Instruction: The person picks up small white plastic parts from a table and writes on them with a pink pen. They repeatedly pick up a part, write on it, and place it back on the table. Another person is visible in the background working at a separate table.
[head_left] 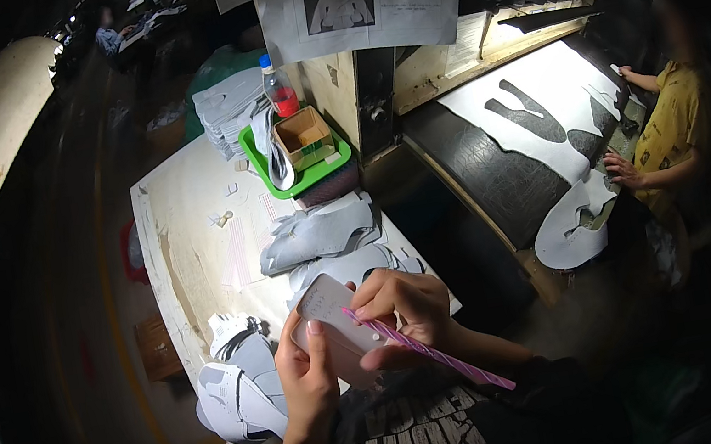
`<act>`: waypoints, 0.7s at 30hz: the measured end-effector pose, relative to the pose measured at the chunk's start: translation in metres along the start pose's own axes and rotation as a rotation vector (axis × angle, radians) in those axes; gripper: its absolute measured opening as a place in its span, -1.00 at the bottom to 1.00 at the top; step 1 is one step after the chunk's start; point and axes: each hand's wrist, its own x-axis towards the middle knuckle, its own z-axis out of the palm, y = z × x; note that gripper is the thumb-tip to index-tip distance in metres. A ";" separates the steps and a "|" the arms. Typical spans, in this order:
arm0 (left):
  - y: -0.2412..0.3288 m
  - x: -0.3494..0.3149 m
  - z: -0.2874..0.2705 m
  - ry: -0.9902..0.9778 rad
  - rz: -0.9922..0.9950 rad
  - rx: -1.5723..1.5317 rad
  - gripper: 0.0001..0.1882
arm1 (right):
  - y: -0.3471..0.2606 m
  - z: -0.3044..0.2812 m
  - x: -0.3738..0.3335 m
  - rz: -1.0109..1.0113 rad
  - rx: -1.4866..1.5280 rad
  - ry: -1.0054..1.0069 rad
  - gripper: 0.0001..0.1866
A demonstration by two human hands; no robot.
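My left hand (306,365) is closed round the left side of a small pale notepad (328,308), its thumb lying on the front face, which bears faint marks. In my right hand (406,307) is a pink pen (442,357) with light spiral stripes, pinched near its tip. The tip lies close to the pad's surface, but whether it touches I cannot tell. The pen's long end slants down to the right, past my wrist. Just beyond my hands lie stacked grey cut pieces (320,231), and a heap of white and grey shaped pieces (243,393) is to the left.
A pale worktable (182,240) carries a green tray (276,188) with a cardboard box (303,135), a blue-capped bottle (280,94) of red liquid and stacked sheets (228,107). Right, a person in yellow (669,116) handles white cut material (539,91) on a black surface.
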 end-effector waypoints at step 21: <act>0.009 -0.013 -0.005 -0.073 0.004 0.036 -0.56 | 0.005 0.021 -0.012 -0.063 0.017 0.061 -0.63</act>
